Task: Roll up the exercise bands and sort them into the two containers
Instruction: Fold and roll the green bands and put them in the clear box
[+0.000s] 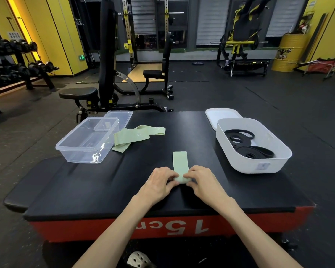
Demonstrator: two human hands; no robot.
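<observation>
- Pinching the rolled near end of a green band (180, 161): left hand (159, 180) and right hand (201, 180), fingers curled onto the small roll from either side, thumbs hidden.
- The unrolled part of the green band lies flat on the black pad (105, 186), running straight away from the hands at mid-pad.
- Loose green bands (135, 135) lie in a crumpled heap farther back and left, touching the right wall of the clear tub (87, 140). They sit between the tub and the hands.
- The clear tub stands at the pad's left edge, nothing plainly inside. Its clear lid (117, 119) lies just behind, one corner overlapped by the tub.
- White bin (255, 147) at the right, well apart from the hands, holds coiled black bands (246, 142).
- White lid (220, 115) lies behind the bin, its near edge hidden by the bin.
- The pad's front face is red, with "15cm" printed upside down.
- Beyond the pad: bench (105, 74), dumbbell rack (18, 60) far left, yellow drum (290, 53) far right.
- A pale shoe (138, 260) shows at the bottom edge.
</observation>
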